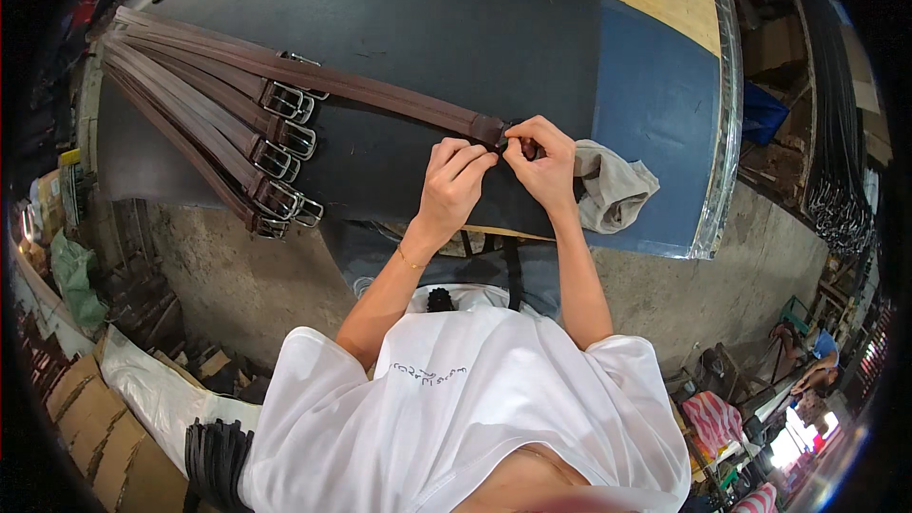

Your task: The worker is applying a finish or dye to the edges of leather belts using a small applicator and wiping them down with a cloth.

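Observation:
A long dark brown leather belt [380, 93] stretches across the black tabletop from the far left to both of my hands. Its near end has a wide leather loop and dark parts that my fingers partly cover. My right hand [543, 163] is closed in a pinch on that end, a rounded dark brown bit showing below the thumb. Close on the left, my left hand [454, 185] has curled fingers, the tips pressed at the lower edge of the same end. A crumpled grey cloth [613, 185] lies just right of my right hand.
Several brown belts [204, 114] with silver buckles [288, 103] fan out at the left. The table has a blue panel [655, 123] and a pale wooden strip [660, 5] on the right. Many dark straps [836, 114] hang beyond the right edge.

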`<action>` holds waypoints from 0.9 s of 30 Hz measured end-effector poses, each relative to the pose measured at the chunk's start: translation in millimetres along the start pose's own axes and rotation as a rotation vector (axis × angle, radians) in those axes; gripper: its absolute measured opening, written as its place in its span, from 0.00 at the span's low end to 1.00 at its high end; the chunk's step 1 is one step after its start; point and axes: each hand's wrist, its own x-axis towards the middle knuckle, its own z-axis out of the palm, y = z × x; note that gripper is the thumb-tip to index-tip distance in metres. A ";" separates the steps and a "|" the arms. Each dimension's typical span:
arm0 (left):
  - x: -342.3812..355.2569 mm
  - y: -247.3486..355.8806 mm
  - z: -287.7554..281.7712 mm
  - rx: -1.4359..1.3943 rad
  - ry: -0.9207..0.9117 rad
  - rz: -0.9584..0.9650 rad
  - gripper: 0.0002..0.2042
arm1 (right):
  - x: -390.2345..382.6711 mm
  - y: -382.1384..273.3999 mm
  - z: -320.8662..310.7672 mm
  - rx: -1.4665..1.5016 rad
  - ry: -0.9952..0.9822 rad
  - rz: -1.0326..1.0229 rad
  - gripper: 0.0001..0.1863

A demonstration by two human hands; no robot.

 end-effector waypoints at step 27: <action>48.4 84.8 50.5 -0.020 -0.238 0.278 0.07 | -85.2 -30.6 -173.3 0.683 0.727 0.254 0.11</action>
